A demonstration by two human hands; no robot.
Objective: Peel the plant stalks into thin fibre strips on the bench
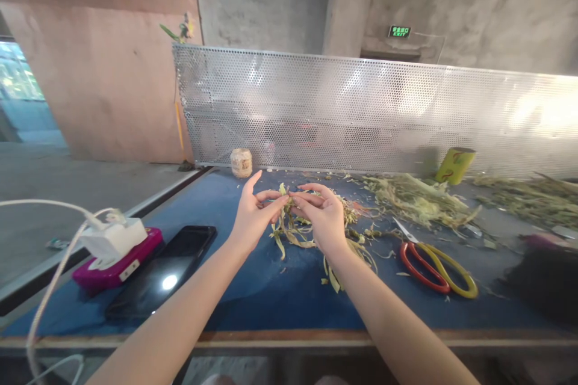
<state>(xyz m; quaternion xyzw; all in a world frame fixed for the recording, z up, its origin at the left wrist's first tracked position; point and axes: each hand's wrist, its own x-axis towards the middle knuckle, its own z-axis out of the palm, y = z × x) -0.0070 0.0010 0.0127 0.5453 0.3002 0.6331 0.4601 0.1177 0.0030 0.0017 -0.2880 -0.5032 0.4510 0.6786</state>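
From afar I hold a thin pale-green plant sprig (284,207) between pinched fingers (268,195) of my bare left hand (253,213) and bare right hand (324,218) above the blue-topped bench (271,301)

Pale green and straw tones seen on dried, stringy plant strips (298,242). Metal scissors (412,244) fitted with one red and one yellow loop. Flat table (280,301) surfaced blue. Boxy plastic socket block (147,248) coloured magenta. Silver metal panel (293,102) patterned with round perforations.

Right hand (327,216) partly hides plant strips (301,242); dark shape (544,280) blurred, cut by right edge.
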